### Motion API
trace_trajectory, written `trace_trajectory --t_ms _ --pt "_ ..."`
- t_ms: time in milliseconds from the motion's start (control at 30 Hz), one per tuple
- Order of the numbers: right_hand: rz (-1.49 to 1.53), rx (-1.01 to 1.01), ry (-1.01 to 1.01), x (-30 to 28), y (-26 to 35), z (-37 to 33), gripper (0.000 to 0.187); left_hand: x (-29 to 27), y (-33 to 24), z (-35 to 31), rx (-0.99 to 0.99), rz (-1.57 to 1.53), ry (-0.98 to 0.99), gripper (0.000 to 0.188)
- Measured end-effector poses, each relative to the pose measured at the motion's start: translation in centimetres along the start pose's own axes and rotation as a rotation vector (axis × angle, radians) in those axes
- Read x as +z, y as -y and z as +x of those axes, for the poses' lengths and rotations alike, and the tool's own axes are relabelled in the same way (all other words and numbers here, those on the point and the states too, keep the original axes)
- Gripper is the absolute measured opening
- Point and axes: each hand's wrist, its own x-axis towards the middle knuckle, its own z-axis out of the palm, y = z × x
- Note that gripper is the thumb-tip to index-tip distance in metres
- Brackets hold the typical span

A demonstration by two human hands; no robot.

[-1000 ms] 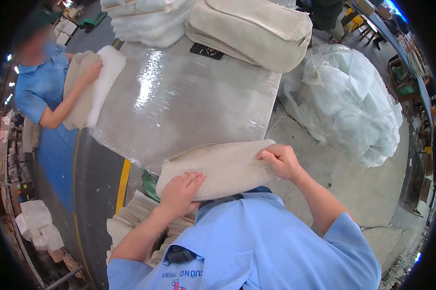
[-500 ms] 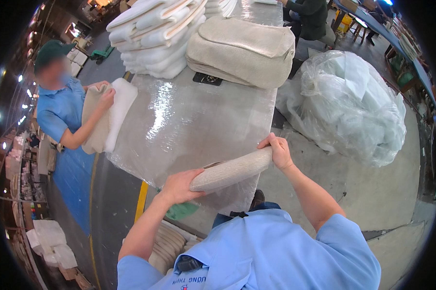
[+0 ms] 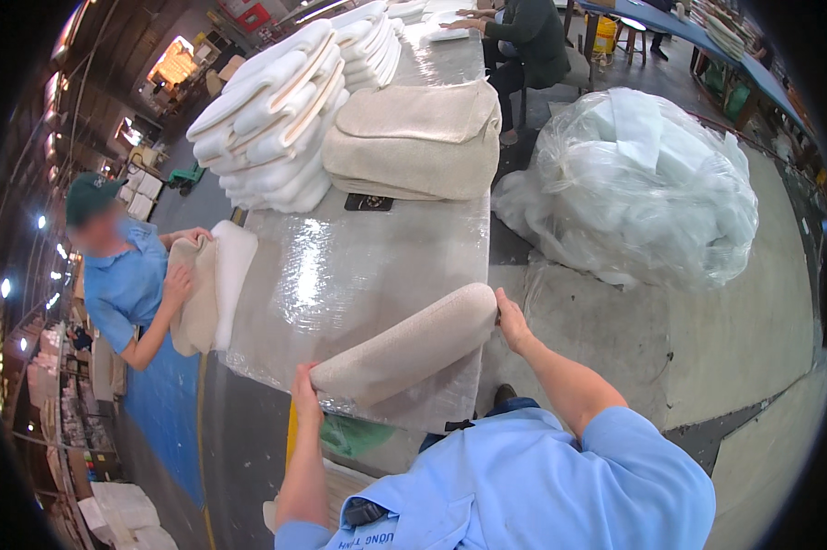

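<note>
I hold a long beige fabric-covered cushion (image 3: 404, 346) by its two ends, edge-up over the near edge of the plastic-wrapped table (image 3: 358, 257). My left hand (image 3: 305, 396) grips its lower left end. My right hand (image 3: 511, 321) presses against its upper right end. My forearms come up from the lower edge in light blue sleeves.
Further along the table lie a stack of beige cushions (image 3: 413, 137) and a pile of white foam pads (image 3: 276, 119). A co-worker in blue (image 3: 125, 275) at the left edge handles a beige cover and white foam (image 3: 207, 284). A big clear bag of white material (image 3: 643, 183) sits on the floor to the right.
The cushion lay flat at the table's near edge under my hands; it now stands on edge between them, lifted further over the table. The view has tilted up.
</note>
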Motion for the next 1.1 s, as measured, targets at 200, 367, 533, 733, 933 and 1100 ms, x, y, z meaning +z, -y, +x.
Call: trace_trajectory --t_ms 200,367,533,733,933,1100 --pt "0.134 0.077 0.098 -0.6 0.1 0.3 0.057 2.6 2.6 -1.9 -0.306 -0.669 -0.220 0.074" --pt "0.105 0.101 0.043 0.1 0.7 -0.6 0.050 2.8 2.8 -2.8 -0.327 -0.790 -0.248 0.075" --pt "-0.004 0.167 0.049 -1.7 2.5 -2.1 0.043 3.2 1.5 -2.9 -0.602 -0.628 -0.361 0.068" --pt "0.107 0.287 0.198 -4.9 4.2 -7.9 0.043 -0.3 1.2 -7.6 -0.731 -0.772 -0.251 0.052" --pt "-0.065 0.440 0.186 -5.9 3.9 -9.3 0.057 -0.4 1.5 -8.8 -0.664 -0.625 -0.072 0.050" --pt "0.033 0.449 0.129 -5.8 2.7 -10.3 0.070 1.3 -2.7 -7.5 -0.267 -0.474 0.065 0.053"
